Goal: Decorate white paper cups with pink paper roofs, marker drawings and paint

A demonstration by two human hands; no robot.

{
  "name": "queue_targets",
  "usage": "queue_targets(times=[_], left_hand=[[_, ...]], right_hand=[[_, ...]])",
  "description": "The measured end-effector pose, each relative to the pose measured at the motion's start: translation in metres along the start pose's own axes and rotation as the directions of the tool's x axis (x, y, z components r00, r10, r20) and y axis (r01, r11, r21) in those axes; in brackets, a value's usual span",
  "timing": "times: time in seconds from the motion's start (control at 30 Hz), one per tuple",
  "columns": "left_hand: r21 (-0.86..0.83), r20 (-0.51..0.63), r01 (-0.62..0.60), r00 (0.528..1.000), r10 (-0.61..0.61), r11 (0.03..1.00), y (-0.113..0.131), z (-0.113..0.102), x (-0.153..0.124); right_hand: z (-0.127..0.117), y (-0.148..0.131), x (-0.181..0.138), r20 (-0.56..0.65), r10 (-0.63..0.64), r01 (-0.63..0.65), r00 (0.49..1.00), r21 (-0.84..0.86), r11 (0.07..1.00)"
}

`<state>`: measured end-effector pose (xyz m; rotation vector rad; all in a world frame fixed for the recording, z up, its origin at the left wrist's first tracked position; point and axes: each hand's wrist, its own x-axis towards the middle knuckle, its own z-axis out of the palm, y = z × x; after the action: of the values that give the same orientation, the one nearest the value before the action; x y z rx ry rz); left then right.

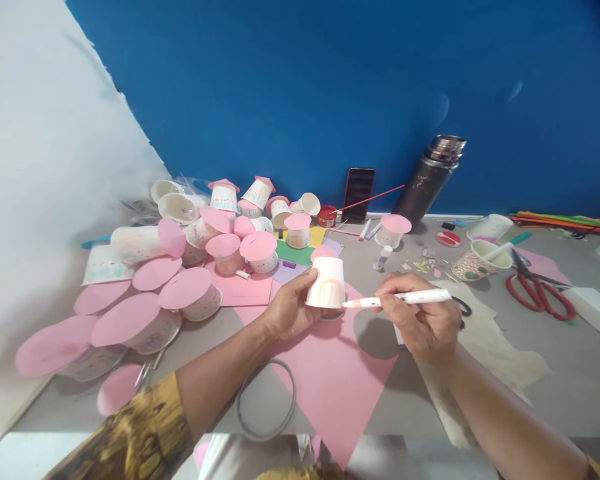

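Head view: pink-topped cups [223, 246] crowd left of the held cup [327, 280].

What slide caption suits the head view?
Left hand holds a white paper cup; right hand holds a marker, tip near the cup.

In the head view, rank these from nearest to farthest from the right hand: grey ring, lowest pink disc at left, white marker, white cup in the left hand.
From the right hand:
1. White marker: in its grip.
2. White cup: to its left, at the marker's tip.
3. Grey ring: farther left, near the table's front edge.
4. Pink disc: far left.
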<state>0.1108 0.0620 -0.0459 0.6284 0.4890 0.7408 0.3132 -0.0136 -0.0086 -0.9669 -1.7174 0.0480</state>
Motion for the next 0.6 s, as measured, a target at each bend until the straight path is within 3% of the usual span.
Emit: queue_targets(times=[0.2,0.33,0.5,0.6], left_hand=[[0.007,-0.009,0.006,1.0,-0.006,1.0,-0.0018,0.0,0.0005],[0.026,-0.02,-0.005,1.0,0.005,1.0,-0.0023,-0.0003,0.001],[0.028,-0.021,-0.017,1.0,0.017,0.999,-0.0022,0.0005,0.0005],[0.055,-0.043,-0.029,0.999,0.031,0.998,-0.0031,0.0015,0.0001]], right_hand=[[0.0011,-0.0007,-0.0003,-0.032,-0.006,0.006,0.999,-0.009,1.0],[0.0013,0.0008,-0.002,0.063,0.028,-0.034,0.998,0.094,0.995],[0.0017,0.0019,-0.0026,0.01,0.021,-0.022,1.0,0.055,0.998],[0.0021,0.0016,-0.0019,0.079,0.02,-0.028,0.997,0.097,0.995]])
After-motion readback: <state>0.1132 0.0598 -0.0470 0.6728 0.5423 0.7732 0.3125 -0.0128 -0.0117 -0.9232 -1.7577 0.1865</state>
